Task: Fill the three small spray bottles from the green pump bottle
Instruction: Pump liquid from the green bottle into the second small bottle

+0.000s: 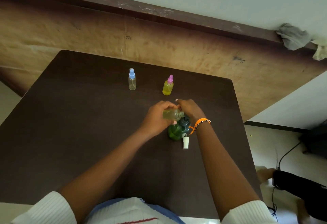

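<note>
On the dark brown counter (pixel 88 126), the left hand (pixel 155 119) has its grip closed around a small uncapped clear spray bottle (pixel 172 114), tilted sideways with its neck at the pump of the green translucent pump bottle (pixel 177 131). The right hand (pixel 189 109) rests on that pump top, its grip hidden. A white spray cap (pixel 185 142) lies just beside the green bottle. Farther back stand a blue-capped, nearly empty clear bottle (pixel 132 80) and a pink-capped bottle of yellow liquid (pixel 168 86), well apart.

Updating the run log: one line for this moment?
left hand holds uncapped bottle at green pump bottle | right hand on pump | pink-capped bottle full | blue-capped bottle empty
</note>
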